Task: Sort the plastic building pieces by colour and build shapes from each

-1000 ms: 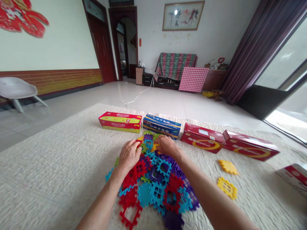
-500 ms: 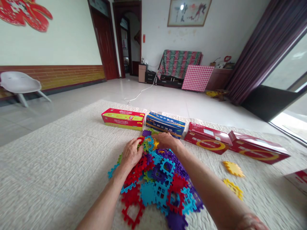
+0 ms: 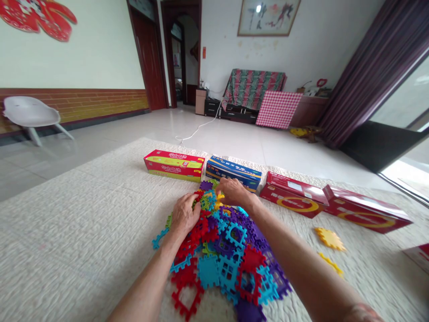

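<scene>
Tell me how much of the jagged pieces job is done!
Not much, it seems: two yellow pieces lie set apart. The left hand and right hand are at the far end of the colourful pile, grip unclear. That big pile looks left.

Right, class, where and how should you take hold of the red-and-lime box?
Probably across the middle of the red-and-lime box, from above, fingers on its long sides: it is long and narrow, and the blue box crowds its right end.
</scene>
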A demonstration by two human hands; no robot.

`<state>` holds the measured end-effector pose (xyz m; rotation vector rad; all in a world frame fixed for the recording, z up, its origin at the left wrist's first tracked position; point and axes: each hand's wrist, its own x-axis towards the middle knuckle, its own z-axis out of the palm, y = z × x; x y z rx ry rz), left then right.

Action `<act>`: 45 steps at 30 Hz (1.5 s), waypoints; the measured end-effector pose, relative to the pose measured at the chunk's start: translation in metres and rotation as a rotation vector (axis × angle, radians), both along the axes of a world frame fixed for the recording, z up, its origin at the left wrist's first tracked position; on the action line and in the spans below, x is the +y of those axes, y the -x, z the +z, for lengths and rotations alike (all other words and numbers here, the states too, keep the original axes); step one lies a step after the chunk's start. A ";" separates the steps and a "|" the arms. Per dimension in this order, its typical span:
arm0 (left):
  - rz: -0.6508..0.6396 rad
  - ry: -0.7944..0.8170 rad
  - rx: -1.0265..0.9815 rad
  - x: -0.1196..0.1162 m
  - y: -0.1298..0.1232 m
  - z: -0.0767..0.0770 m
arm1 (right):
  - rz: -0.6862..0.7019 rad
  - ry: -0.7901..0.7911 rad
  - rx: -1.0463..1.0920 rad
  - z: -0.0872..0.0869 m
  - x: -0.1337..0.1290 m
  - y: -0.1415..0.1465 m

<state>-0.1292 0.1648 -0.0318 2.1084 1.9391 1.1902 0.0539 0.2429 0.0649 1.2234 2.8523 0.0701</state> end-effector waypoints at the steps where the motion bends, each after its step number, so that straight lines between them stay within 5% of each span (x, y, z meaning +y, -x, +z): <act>1: -0.001 -0.001 0.000 0.000 0.000 0.000 | 0.010 -0.004 0.029 0.002 0.000 -0.002; 8: 0.010 -0.014 0.027 0.001 0.000 -0.001 | 0.008 0.083 0.118 0.003 0.003 -0.018; 17: 0.023 -0.023 0.071 0.000 -0.001 0.000 | -0.063 0.054 0.724 0.002 0.001 -0.050; 25: 0.007 -0.036 0.087 0.006 0.005 -0.009 | -0.378 -0.039 0.596 0.016 -0.061 -0.172; 34: -0.001 -0.033 0.098 0.007 0.006 -0.009 | -0.587 0.222 0.337 -0.005 -0.111 -0.270; 38: 0.021 -0.031 0.103 0.007 0.005 -0.009 | -0.489 0.076 0.422 0.001 -0.101 -0.244; 42: 0.013 -0.024 0.089 0.007 0.005 -0.010 | -0.211 0.119 0.531 0.002 -0.087 -0.157; 45: 0.014 -0.019 0.066 0.005 0.004 -0.007 | -0.105 0.070 0.415 -0.005 -0.080 -0.095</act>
